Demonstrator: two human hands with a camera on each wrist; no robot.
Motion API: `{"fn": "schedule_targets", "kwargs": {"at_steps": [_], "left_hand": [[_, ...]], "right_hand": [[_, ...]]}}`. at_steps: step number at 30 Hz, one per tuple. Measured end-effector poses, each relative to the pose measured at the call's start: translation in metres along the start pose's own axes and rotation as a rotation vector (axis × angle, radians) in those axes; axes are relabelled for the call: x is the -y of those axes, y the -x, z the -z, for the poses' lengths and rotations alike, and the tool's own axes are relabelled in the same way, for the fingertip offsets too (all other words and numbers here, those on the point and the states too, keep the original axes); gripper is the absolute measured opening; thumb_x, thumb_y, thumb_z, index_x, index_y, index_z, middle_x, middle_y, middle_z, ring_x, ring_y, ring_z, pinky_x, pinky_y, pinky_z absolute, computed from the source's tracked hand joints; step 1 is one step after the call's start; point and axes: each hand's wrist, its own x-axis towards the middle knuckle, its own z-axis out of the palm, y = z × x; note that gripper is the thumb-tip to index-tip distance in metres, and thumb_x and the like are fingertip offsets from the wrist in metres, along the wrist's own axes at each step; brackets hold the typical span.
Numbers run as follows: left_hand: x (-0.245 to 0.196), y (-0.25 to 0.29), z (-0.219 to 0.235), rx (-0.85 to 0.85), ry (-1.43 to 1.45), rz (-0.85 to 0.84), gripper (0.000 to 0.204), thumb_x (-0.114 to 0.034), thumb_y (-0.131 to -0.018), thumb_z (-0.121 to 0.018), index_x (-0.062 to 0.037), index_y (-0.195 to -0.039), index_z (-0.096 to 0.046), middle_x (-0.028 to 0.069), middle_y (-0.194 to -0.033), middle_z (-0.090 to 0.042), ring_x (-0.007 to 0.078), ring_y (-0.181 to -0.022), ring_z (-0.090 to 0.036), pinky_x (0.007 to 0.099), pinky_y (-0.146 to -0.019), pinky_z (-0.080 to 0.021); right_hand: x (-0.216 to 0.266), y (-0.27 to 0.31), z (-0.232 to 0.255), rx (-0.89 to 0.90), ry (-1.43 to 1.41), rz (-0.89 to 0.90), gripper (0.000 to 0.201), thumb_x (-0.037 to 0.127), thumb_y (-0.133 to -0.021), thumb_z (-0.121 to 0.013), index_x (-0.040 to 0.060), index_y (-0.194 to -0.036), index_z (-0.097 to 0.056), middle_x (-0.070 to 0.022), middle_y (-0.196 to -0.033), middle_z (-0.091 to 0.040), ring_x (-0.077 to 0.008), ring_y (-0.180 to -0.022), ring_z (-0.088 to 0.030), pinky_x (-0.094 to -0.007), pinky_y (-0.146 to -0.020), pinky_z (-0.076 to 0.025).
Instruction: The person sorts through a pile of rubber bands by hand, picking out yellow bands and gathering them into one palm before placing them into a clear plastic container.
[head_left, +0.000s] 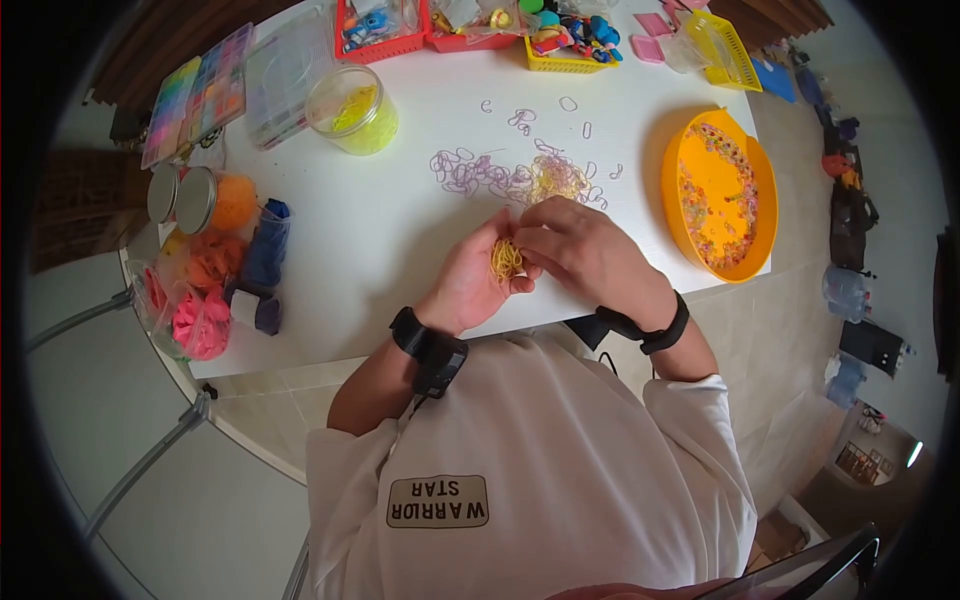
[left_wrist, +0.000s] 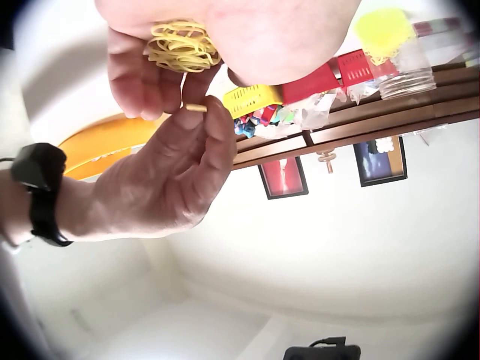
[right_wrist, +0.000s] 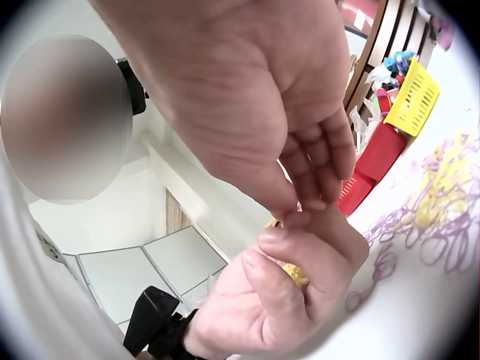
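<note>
My left hand (head_left: 468, 272) is palm up above the near part of the table and holds a bundle of yellow rubber bands (head_left: 507, 260). In the left wrist view the bundle (left_wrist: 184, 46) lies in the palm beside bent fingers. My right hand (head_left: 590, 250) reaches over it from the other side. Its thumb and forefinger pinch a small yellow band (left_wrist: 196, 108) just off the bundle. The right wrist view shows the fingertips of both hands close together, mostly hiding the bundle (right_wrist: 296, 274). Beyond the hands lie loose purple bands (head_left: 465, 172) mixed with yellow ones (head_left: 560, 180).
An orange tray (head_left: 742, 255) with colourful small pieces stands on the right. A jar of neon yellow bands (head_left: 370, 128) is at the back left. Jars and bags (head_left: 205, 320) line the left edge, and red (head_left: 385, 48) and yellow baskets (head_left: 570, 66) the back.
</note>
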Motion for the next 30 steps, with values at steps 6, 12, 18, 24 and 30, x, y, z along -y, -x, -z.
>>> {"fn": "schedule_targets", "kwargs": {"at_steps": [6,12,18,24,30], "left_hand": [[0.0,0.002,0.012,0.069,-0.007,0.014,0.032,-0.037,-0.104,-0.04,-0.0138,-0.088,-0.055,-0.0003,-0.076,-0.053,0.0123,-0.065,-0.049,0.0246,-0.058,-0.04],[-0.001,0.002,0.015,0.123,-0.017,-0.003,0.03,-0.035,-0.103,-0.044,-0.0125,-0.087,-0.054,-0.0005,-0.075,-0.052,0.0108,-0.062,-0.047,0.0235,-0.056,-0.038],[-0.003,0.01,0.005,0.075,-0.111,-0.013,0.021,-0.027,-0.102,-0.049,-0.009,-0.097,-0.058,-0.0025,-0.077,-0.052,0.0055,-0.058,-0.042,0.0191,-0.053,-0.035],[-0.007,0.012,0.003,0.073,-0.135,0.016,0.019,-0.027,-0.103,-0.048,-0.0102,-0.1,-0.057,-0.0075,-0.072,-0.042,0.0016,-0.057,-0.033,0.0162,-0.05,-0.03],[-0.008,0.012,0.006,0.099,-0.148,-0.007,0.03,-0.037,-0.104,-0.041,-0.0168,-0.083,-0.047,-0.0088,-0.066,-0.031,0.0028,-0.055,-0.025,0.0182,-0.047,-0.022]], "right_hand": [[-0.011,0.009,0.005,-0.066,-0.091,-0.153,0.019,0.006,-0.08,-0.067,0.0029,-0.099,-0.066,-0.0119,-0.104,-0.064,-0.0313,-0.095,-0.063,-0.0391,-0.082,-0.052],[-0.047,0.018,0.025,-0.096,0.083,-0.395,0.013,0.007,-0.084,-0.065,0.004,-0.097,-0.067,-0.0103,-0.098,-0.066,-0.032,-0.084,-0.065,-0.0377,-0.075,-0.052],[-0.069,0.022,0.014,-0.066,0.148,-0.434,0.011,0.011,-0.083,-0.065,0.0037,-0.091,-0.065,-0.0121,-0.086,-0.062,-0.0337,-0.079,-0.062,-0.0417,-0.07,-0.05],[-0.081,0.023,0.005,-0.057,0.197,-0.415,0.008,0.011,-0.082,-0.065,0.0044,-0.087,-0.064,-0.0113,-0.086,-0.061,-0.0329,-0.081,-0.062,-0.0416,-0.072,-0.05],[-0.08,0.025,0.007,-0.049,0.169,-0.441,0.011,0.011,-0.082,-0.066,0.0034,-0.09,-0.065,-0.0126,-0.087,-0.062,-0.0338,-0.08,-0.062,-0.042,-0.072,-0.049]]}}
